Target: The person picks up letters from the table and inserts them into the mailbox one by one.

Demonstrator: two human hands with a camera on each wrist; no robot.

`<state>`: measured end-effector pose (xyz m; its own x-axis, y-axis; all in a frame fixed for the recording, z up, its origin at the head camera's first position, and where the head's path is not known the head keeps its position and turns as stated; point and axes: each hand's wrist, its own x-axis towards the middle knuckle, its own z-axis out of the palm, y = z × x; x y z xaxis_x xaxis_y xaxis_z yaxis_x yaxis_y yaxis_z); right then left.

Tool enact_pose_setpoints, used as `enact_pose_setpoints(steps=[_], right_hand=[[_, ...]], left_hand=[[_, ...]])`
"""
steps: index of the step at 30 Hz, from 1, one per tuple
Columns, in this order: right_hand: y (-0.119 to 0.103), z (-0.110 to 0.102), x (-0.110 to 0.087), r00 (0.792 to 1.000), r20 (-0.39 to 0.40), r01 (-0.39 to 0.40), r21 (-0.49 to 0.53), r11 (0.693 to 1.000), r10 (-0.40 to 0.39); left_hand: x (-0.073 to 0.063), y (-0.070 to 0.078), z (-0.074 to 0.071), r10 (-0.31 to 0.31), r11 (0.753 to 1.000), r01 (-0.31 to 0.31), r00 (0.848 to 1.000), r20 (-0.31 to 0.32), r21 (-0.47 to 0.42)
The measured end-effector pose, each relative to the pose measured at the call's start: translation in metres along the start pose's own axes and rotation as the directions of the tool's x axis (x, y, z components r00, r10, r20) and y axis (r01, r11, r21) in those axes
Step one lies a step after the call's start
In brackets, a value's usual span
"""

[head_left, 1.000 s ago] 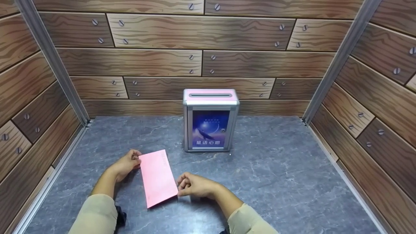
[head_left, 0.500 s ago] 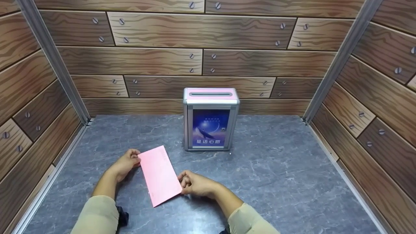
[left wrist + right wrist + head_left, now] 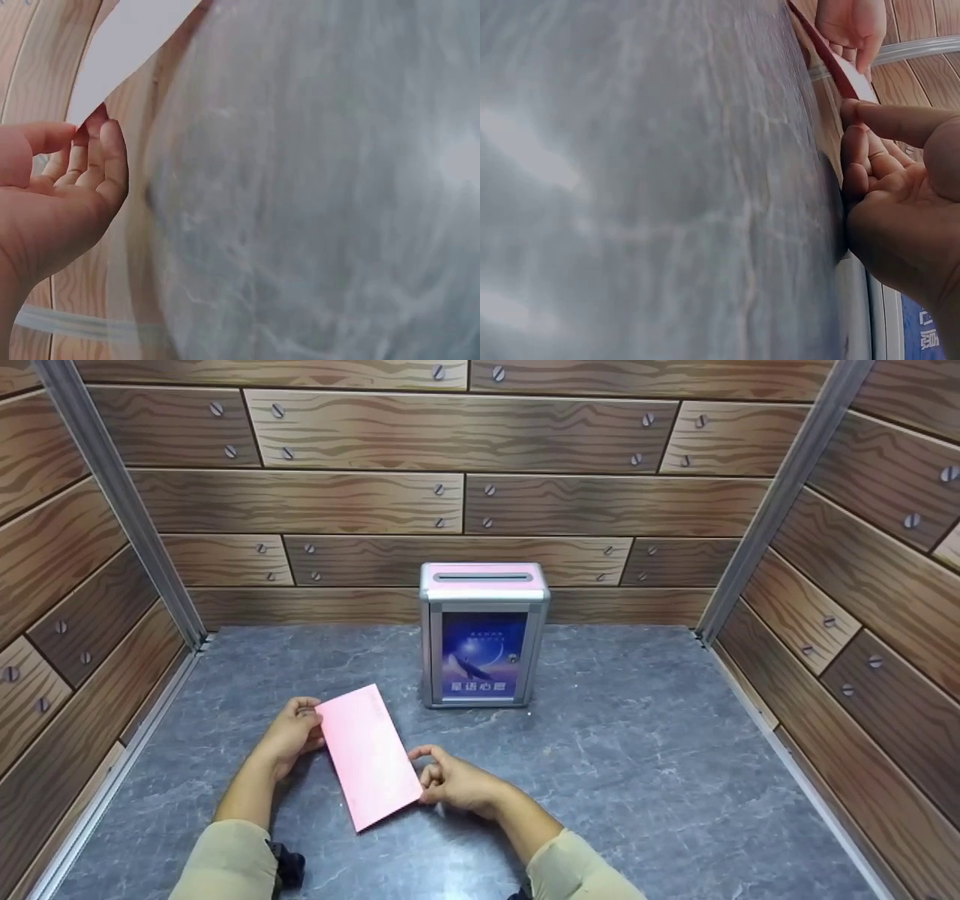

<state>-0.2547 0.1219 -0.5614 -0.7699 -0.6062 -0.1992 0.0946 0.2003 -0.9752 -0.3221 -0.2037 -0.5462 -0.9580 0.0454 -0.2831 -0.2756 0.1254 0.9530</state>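
Note:
A pink envelope (image 3: 371,757) is held slanted between my two hands, a little above the grey tabletop. With thumb and fingertips my left hand (image 3: 289,735) pinches its far left corner; the left wrist view shows the envelope's edge (image 3: 135,52) between them. At the near right corner my right hand (image 3: 461,786) pinches it between thumb and fingers, as the right wrist view also shows. Behind the envelope stands an upright silver-framed box (image 3: 485,637), with a slot (image 3: 484,577) in its pink top and a blue whale picture on its locked-looking front door.
A grey marbled tabletop (image 3: 637,780) spreads around the hands and box. Wood-patterned walls (image 3: 450,435) with metal corner posts (image 3: 124,502) enclose it at the back and both sides. A black strap device (image 3: 287,866) shows at the left forearm.
The envelope has shifted slightly away from me and to the right, turning a little. Both hands have moved with it, keeping their pinch. The box stays in place.

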Motion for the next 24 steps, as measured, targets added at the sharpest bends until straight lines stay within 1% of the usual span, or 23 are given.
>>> enact_pose_setpoints(steps=[4,7,9,13,16,21,24], right_hand=[[0.001,-0.003,-0.001,1.0,0.004,0.003,0.038,0.999,-0.004],[0.003,-0.006,-0.001,1.0,0.015,0.023,0.047,0.999,-0.024],[0.005,-0.007,-0.001,0.999,0.021,0.039,0.069,0.997,-0.041],[0.009,-0.009,-0.001,0.997,0.031,0.065,0.151,0.986,-0.071],[0.011,-0.009,-0.002,0.996,0.028,0.078,0.201,0.977,-0.085],[0.01,-0.011,-0.004,0.994,0.001,0.106,0.221,0.969,-0.109],[0.008,-0.014,-0.005,0.989,-0.023,0.148,0.214,0.966,-0.146]], left_hand=[[-0.002,0.008,0.001,-0.002,0.995,0.0,1.0,-0.015,-0.096],[-0.004,0.014,0.002,0.011,0.99,-0.014,1.0,-0.022,-0.143],[-0.007,0.019,0.004,0.019,0.989,-0.022,1.0,-0.025,-0.146],[-0.011,0.027,0.007,0.037,0.989,-0.04,0.999,-0.026,-0.143],[-0.014,0.033,0.01,0.052,0.985,-0.055,0.998,-0.028,-0.162],[-0.018,0.043,0.014,0.087,0.976,-0.091,0.996,-0.027,-0.196],[-0.022,0.049,0.016,0.108,0.97,-0.113,0.993,-0.038,-0.214]])
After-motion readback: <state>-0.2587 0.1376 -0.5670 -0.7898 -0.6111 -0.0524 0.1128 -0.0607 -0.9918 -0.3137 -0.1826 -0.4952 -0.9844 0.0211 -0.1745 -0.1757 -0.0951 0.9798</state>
